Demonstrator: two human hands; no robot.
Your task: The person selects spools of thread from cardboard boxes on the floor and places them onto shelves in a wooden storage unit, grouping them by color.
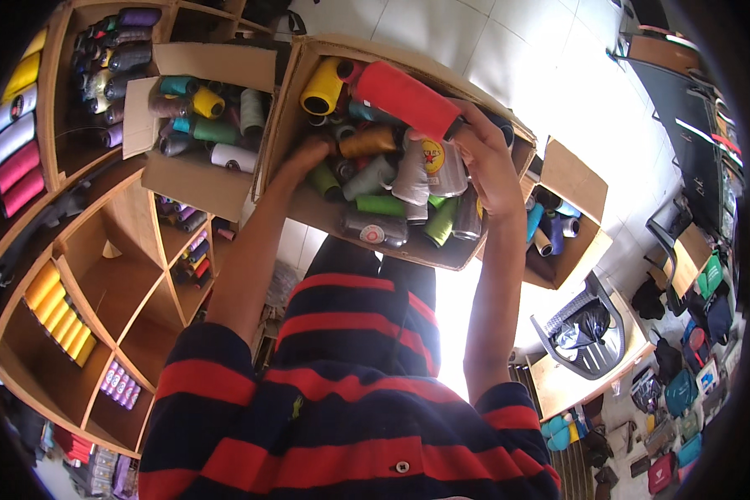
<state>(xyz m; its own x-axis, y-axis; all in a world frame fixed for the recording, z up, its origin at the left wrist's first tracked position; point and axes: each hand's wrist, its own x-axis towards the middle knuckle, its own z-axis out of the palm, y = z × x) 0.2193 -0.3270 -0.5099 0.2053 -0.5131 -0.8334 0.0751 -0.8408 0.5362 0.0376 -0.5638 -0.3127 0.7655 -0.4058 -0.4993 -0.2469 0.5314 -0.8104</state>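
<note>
My right hand (pixel 487 162) is closed on the wide end of a large red cone of thread (pixel 404 98), held tilted above the open cardboard box (pixel 325 218). The cone's narrow end points to the upper left. My left hand (pixel 310 153) reaches into the left side of the same box, beside a golden-brown thread cone (pixel 368 142); its fingers are mostly hidden among the spools. Around the hands lie a yellow cone (pixel 322 87), a green cone (pixel 380 205), a grey cone (pixel 368 177) and a plastic-wrapped cone with a yellow label (pixel 448 171).
To the left stands another open box (pixel 200 196) of mixed thread cones. A smaller box (pixel 587 242) with cones sits at the right. Wooden shelving (pixel 129 258) with yellow and purple spools lines the left side. A dark plastic chair (pixel 604 354) stands at the lower right.
</note>
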